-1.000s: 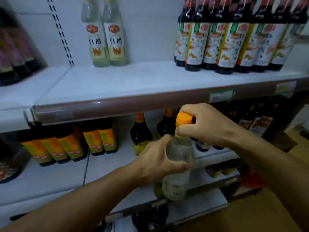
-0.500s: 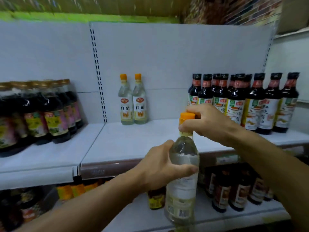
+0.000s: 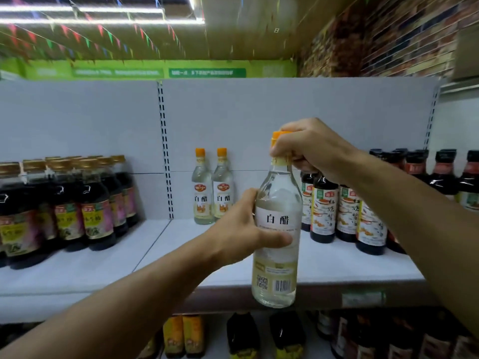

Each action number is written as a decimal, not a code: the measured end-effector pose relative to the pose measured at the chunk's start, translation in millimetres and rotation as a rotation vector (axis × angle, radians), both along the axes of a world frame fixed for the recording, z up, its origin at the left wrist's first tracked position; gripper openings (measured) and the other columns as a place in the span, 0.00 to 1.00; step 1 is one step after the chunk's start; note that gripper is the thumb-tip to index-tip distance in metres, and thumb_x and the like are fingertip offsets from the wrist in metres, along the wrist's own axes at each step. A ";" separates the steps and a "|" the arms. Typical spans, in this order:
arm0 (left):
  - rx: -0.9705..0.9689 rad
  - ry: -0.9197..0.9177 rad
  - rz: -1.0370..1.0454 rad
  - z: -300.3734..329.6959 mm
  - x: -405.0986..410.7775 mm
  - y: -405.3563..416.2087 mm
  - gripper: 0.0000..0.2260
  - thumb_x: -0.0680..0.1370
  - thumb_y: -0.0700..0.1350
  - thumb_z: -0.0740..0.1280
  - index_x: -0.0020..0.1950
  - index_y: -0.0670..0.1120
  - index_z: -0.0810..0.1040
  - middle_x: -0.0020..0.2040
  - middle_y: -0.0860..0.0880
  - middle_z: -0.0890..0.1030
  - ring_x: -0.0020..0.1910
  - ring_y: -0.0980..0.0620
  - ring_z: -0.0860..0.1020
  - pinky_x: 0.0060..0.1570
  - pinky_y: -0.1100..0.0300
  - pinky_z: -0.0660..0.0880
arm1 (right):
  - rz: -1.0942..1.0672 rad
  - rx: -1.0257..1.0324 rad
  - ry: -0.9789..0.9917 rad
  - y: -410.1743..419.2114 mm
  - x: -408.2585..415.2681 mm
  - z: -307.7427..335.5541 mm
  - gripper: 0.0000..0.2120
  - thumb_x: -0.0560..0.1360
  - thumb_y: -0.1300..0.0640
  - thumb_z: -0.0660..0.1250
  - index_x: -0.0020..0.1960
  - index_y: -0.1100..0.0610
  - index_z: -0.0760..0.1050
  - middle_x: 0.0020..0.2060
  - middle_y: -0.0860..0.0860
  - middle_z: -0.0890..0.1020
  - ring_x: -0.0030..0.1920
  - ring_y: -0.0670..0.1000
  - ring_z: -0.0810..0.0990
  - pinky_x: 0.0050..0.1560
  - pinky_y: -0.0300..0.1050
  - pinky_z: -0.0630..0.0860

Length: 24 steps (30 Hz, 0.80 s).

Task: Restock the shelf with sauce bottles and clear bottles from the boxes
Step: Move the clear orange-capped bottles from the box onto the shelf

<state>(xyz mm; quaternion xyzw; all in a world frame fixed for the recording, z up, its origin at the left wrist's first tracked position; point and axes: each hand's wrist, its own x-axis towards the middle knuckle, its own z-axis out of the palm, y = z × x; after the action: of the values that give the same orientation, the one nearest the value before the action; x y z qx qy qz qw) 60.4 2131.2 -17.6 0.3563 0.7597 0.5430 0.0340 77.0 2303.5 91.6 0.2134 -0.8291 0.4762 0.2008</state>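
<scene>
A clear bottle point(image 3: 278, 275) with an orange cap and a white label is upright in the air, just in front of the white shelf point(image 3: 337, 265). My left hand point(image 3: 241, 231) grips its body from the left. My right hand point(image 3: 311, 149) grips its neck and cap from above. Two more clear bottles point(image 3: 212, 187) with orange caps stand side by side at the back of the same shelf. Dark sauce bottles point(image 3: 347, 213) stand in rows to the right, partly hidden behind my right arm.
Larger dark bottles point(image 3: 67, 208) with gold caps fill the neighbouring shelf on the left. A lower shelf holds dark bottles point(image 3: 243, 335) and yellow-labelled bottles point(image 3: 184, 335). Bare shelf surface lies between the two clear bottles and the dark sauce rows.
Both hands have lifted the clear bottle from below the shelf edge up to shelf height, keeping the same grips. The view has tilted upward to the top shelf and ceiling.
</scene>
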 end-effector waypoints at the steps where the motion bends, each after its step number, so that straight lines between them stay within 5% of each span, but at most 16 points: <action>1: 0.007 -0.001 0.004 2.2 -2.9 2.2 0.32 0.63 0.46 0.79 0.63 0.53 0.68 0.50 0.49 0.84 0.50 0.51 0.84 0.53 0.48 0.81 | 0.003 -0.004 0.006 1.5 -4.6 3.5 0.14 0.67 0.59 0.69 0.30 0.55 0.65 0.26 0.52 0.64 0.25 0.49 0.59 0.27 0.44 0.52; 12: 0.044 0.026 0.066 -3.5 -65.6 12.5 0.30 0.68 0.43 0.79 0.65 0.52 0.69 0.52 0.52 0.83 0.51 0.53 0.83 0.53 0.50 0.81 | -0.066 -0.036 -0.001 15.1 -68.3 10.7 0.15 0.70 0.62 0.68 0.29 0.55 0.65 0.24 0.51 0.65 0.24 0.50 0.59 0.27 0.45 0.51; 24: 0.044 0.042 0.121 -24.8 -183.0 26.6 0.27 0.70 0.45 0.77 0.64 0.57 0.68 0.52 0.58 0.81 0.50 0.60 0.81 0.53 0.55 0.80 | -0.213 0.219 0.027 13.3 -180.1 -10.7 0.11 0.75 0.52 0.70 0.43 0.58 0.71 0.31 0.53 0.70 0.25 0.48 0.70 0.25 0.43 0.69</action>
<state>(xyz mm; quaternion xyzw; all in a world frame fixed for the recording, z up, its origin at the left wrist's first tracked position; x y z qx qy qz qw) -122.5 2157.8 -42.4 0.3216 0.7683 0.5529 -0.0227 -103.1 2316.8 80.9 0.1513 -0.8912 0.3560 0.2369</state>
